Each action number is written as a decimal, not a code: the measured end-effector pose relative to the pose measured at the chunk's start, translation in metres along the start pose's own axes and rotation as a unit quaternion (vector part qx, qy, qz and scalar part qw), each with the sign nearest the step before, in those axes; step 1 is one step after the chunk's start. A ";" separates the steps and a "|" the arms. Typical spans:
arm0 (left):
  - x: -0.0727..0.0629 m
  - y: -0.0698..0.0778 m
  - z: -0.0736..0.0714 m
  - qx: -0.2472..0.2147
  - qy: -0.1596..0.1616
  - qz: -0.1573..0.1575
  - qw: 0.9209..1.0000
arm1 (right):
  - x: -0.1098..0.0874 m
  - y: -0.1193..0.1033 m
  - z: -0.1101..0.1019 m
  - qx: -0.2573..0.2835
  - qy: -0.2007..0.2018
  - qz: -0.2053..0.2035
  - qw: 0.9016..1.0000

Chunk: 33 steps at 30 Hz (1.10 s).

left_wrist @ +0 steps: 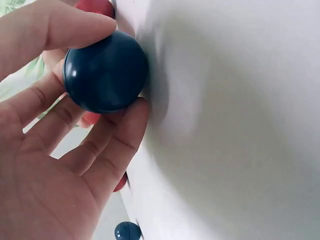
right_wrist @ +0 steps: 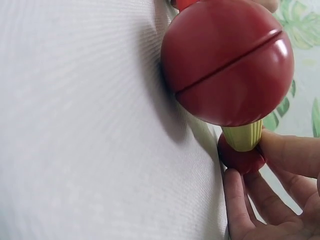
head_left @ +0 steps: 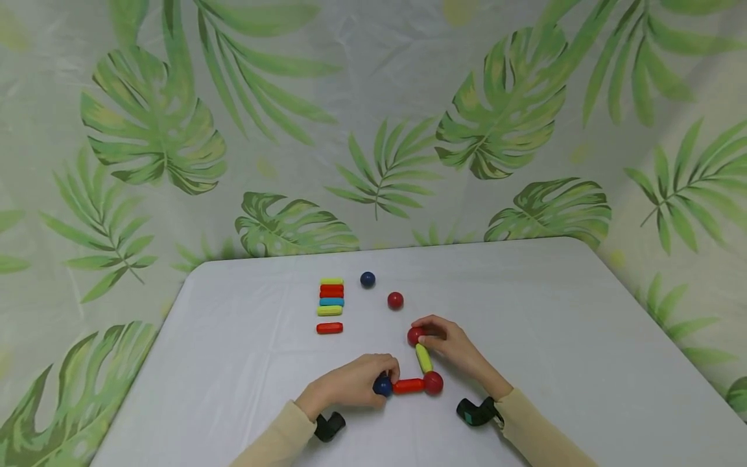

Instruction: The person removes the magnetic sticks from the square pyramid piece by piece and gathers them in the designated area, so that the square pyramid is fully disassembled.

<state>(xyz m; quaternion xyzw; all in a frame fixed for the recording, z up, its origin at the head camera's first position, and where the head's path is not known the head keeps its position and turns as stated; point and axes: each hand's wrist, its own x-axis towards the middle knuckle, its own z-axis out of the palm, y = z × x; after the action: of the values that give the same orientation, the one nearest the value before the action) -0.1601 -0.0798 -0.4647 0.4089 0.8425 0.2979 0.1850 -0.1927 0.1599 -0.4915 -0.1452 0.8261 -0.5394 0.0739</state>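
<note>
My left hand [head_left: 363, 381] grips a dark blue ball [left_wrist: 106, 72] between thumb and fingers, close to the tabletop. From that ball a red rod [head_left: 408, 386] runs right to a red ball [head_left: 433, 383] at the corner of an L-shaped chain. A yellow-green rod [head_left: 424, 359] leads from the corner ball up to another red ball [head_left: 415, 335], which my right hand [head_left: 452, 347] pinches between thumb and fingers. Seen from the right wrist, the corner ball [right_wrist: 227, 62] looms large in front, with the yellow-green rod [right_wrist: 242, 136] partly behind it.
Beyond the hands lie a loose blue ball [head_left: 367, 279] and a loose red ball [head_left: 395, 300]. Left of them, yellow-green, red and blue rods [head_left: 331, 302] form a column, with a single red rod [head_left: 329, 328] just nearer. A white cloth [head_left: 233, 363] covers the table; a leaf-print curtain hangs behind.
</note>
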 end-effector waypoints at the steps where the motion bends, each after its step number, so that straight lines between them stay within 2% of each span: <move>1: 0.000 -0.001 -0.001 -0.001 0.002 0.000 1.000 | 0.000 0.000 0.000 0.000 0.000 0.001 1.000; 3: 0.001 -0.004 -0.003 -0.014 0.012 -0.005 1.000 | 0.000 0.000 0.000 -0.001 0.000 0.003 1.000; 5: 0.003 -0.008 -0.008 -0.034 0.042 -0.015 0.998 | 0.000 0.000 0.000 -0.001 0.001 0.007 1.000; 7: 0.007 -0.013 -0.015 -0.061 0.094 -0.032 0.993 | 0.000 0.000 0.000 -0.001 0.003 0.011 1.000; 8: 0.010 -0.017 -0.020 -0.075 0.127 -0.042 0.988 | 0.000 0.000 0.000 0.000 0.005 0.013 1.000; 11: 0.022 -0.029 -0.033 -0.111 0.228 -0.069 0.965 | 0.000 0.000 0.001 0.002 0.009 0.021 1.000; 13: 0.032 -0.038 -0.040 -0.126 0.281 -0.094 0.947 | 0.000 -0.001 0.002 0.003 0.010 0.025 1.000; 16: 0.047 -0.047 -0.048 -0.151 0.329 -0.137 0.922 | 0.000 -0.002 0.003 0.002 0.012 0.028 1.000; 19: 0.060 -0.055 -0.050 -0.159 0.352 -0.170 0.907 | -0.001 -0.004 0.003 0.001 0.013 0.028 1.000; 22: 0.069 -0.062 -0.049 -0.146 0.358 -0.189 0.903 | -0.001 -0.006 0.003 0.001 0.012 0.028 1.000; 27: 0.074 -0.063 -0.047 -0.124 0.361 -0.199 0.902 | -0.002 -0.007 0.003 0.004 0.010 0.029 1.000; 31: 0.071 -0.058 -0.046 -0.108 0.368 -0.201 0.901 | -0.002 -0.006 0.002 0.001 0.011 0.027 1.000; 33: 0.065 -0.051 -0.043 -0.091 0.365 -0.192 0.906 | -0.003 -0.006 0.002 0.001 0.011 0.027 1.000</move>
<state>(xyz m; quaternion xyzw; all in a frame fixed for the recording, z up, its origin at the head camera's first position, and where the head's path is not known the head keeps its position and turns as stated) -0.2531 -0.0679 -0.4700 0.0835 0.8825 0.4605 -0.0455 -0.1889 0.1569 -0.4872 -0.1169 0.8298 -0.5399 0.0790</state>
